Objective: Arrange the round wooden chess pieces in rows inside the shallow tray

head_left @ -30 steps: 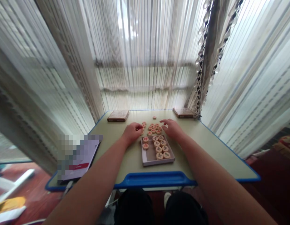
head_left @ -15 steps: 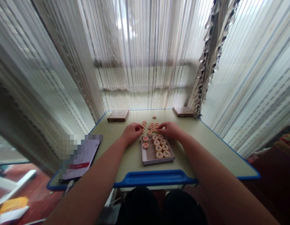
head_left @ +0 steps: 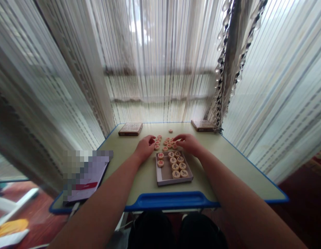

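A shallow open box [head_left: 166, 180] of xiangqi pieces rests in front of me. Several black-marked pieces [head_left: 175, 166] line its right side, and two red-marked pieces [head_left: 160, 163] lie at its upper left. Beyond it, several red-marked pieces [head_left: 169, 146] are spread on the table. My left hand [head_left: 145, 148] is just left of a short column of red pieces [head_left: 157, 142], its thumb and fingers apart and holding nothing visible. On the other side, my right hand [head_left: 188, 143] hovers at the right edge of the clustered pieces, fingers loosely parted; contact with a piece cannot be made out.
Two flat brown boxes [head_left: 130, 128] [head_left: 203, 125] sit at the table's far corners. A partly blurred tablet-like device [head_left: 91, 180] with a cable lies at the left edge. One piece [head_left: 170, 131] stands apart farther back. A blue pen tray [head_left: 172, 199] edges the table's front.
My left hand has drawn slightly left, off the red column, uncovering its nearest piece. The right hand's fingers have lifted a little, and a red piece beneath them shows more fully.
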Available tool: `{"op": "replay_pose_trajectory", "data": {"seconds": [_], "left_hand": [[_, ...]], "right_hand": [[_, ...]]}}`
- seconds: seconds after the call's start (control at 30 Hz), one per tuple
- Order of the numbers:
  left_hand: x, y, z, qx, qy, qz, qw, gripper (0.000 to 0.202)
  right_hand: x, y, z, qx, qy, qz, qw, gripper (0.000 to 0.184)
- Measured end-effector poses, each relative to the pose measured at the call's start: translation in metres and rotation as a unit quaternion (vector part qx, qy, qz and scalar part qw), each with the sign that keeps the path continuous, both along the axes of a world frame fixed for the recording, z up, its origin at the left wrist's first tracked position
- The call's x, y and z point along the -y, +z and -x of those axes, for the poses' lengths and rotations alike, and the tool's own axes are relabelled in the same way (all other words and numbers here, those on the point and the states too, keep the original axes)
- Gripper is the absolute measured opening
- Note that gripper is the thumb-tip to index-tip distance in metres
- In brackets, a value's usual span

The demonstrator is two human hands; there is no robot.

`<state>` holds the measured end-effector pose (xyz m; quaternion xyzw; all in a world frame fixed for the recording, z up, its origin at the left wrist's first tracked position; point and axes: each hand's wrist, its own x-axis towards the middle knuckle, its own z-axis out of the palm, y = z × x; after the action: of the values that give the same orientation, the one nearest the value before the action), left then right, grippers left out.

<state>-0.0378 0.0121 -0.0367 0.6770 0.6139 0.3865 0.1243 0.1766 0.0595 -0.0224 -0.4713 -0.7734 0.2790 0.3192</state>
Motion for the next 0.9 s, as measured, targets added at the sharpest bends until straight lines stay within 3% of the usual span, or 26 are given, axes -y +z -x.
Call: {"op": "replay_pose_trajectory", "data": {"seconds": [0.17,0.37,0.47,0.63,0.9], "left_hand": [[-0.003,-0.004,0.001,-0.055,-0.006,-0.001,0.998,0.024],[-0.003,-0.004,0.001,-0.099,-0.009,-0.010,0.995,0.026],[-0.003,-0.003,0.001,-0.103,-0.011,-0.008,0.995,0.027],[-0.002,-0.003,0.002,-0.086,-0.001,0.001,0.996,0.030],[-0.001,-0.004,0.002,-0.084,-0.004,-0.001,0.996,0.028]], "right_hand": [[-0.006,0.000,-0.002,0.010,-0.057,-0.053,0.997,0.024],[-0.002,-0.002,0.008,0.080,0.025,-0.114,0.990,0.018],[-0.003,-0.003,0.009,0.083,0.010,-0.137,0.987,0.021],[-0.010,-0.006,0.003,0.060,-0.062,-0.066,0.994,0.026],[-0.009,-0.005,-0.001,0.067,-0.046,0.002,0.997,0.021]]}}
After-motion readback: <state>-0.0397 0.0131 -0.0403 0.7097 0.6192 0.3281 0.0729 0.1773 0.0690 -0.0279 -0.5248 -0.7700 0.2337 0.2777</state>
